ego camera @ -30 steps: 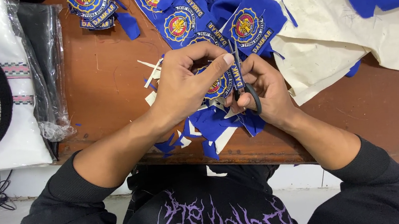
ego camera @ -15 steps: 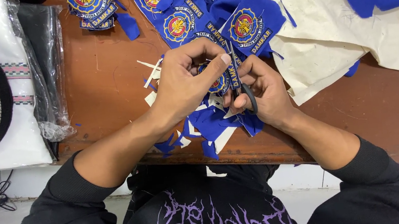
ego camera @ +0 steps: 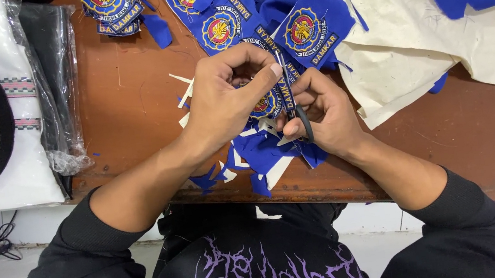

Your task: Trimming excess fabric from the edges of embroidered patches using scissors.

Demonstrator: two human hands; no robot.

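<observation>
Left hand (ego camera: 223, 101) pinching a blue patch (ego camera: 265, 103) at the table (ego camera: 127, 97) edge. Right hand (ego camera: 324, 113) gripping small scissors (ego camera: 295, 104) (blades up, touching the patch). Blue scraps (ego camera: 250, 158) just below; more patches (ego camera: 309, 29) beyond.

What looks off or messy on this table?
Nothing damaged. Blue and white fabric scraps litter the table edge under the hands, some overhanging it. Left hand pinches a patch; right hand holds scissors.
</observation>
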